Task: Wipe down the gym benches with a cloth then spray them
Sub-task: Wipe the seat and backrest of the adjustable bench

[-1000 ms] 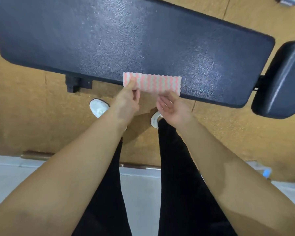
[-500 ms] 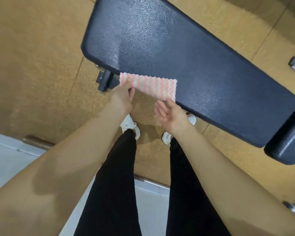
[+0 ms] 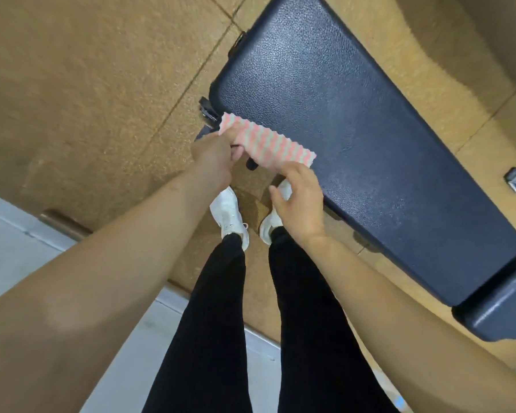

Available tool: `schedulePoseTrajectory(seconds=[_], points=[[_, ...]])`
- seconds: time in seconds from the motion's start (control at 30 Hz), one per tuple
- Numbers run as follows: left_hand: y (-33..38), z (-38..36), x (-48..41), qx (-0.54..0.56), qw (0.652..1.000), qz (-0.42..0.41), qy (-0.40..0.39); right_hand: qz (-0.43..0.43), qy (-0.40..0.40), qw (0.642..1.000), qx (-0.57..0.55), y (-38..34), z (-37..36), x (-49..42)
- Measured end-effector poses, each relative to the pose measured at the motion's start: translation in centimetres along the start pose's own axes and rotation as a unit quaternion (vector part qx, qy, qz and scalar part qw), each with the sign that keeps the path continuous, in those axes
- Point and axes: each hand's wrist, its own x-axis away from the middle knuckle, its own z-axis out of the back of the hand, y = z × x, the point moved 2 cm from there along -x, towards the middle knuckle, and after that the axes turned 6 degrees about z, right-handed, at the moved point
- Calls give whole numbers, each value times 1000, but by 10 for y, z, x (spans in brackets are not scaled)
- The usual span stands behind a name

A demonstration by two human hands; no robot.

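1. Stretching along the near edge of the bench (image 3: 355,138), close to its left corner, the pink-and-white cloth (image 3: 265,144) is held by its left end in the left hand (image 3: 212,159), whose fingers are pinched together on the fabric.
2. The right hand (image 3: 301,201) is seen just beside the cloth's right end, its fingers apart and curled; whether the fingertips touch the cloth cannot be told.
3. Most of the cloth appears to overhang the edge rather than lie flat on the padding, so a slip to the floor (image 3: 87,99) is judged possible if the left pinch is loosened before the right hand closes.
4. A dropped cloth would be dirtied by the floor, and that dirt could be carried back onto the padding.
5. A narrow, folded strip pulled by one end alone is likely to bunch, so patches of the textured surface could be missed.
6. The far edge and the right end of the bench lie well away from the cloth and could be skipped if the reach is cut short.
7. No spray bottle is visible, so the spraying step is judged not yet begun.
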Motion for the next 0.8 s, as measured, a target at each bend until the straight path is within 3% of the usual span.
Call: schedulePoseTrajectory(seconds=[0.17, 0.27, 0.43, 0.63, 0.73, 0.8], points=[[6, 6, -7, 1, 1000, -1, -5, 150, -97, 969, 171, 8, -12, -30], [13, 5, -9, 20, 1000, -15, -1, 192, -103, 954, 206, 5, -11, -45], [37, 5, -17, 23, 996, -47, 74, 229, -85, 944, 223, 4, -22, -63], [71, -1, -14, -12, 990, -85, 110, 291, -138, 892, 317, -14, -18, -103], [92, -7, -10, -25, 989, -119, 83, 279, -133, 900, 309, -27, -12, -130], [104, -12, -9, -38, 988, -149, 13, 268, -131, 907, 298, -32, -9, -150]])
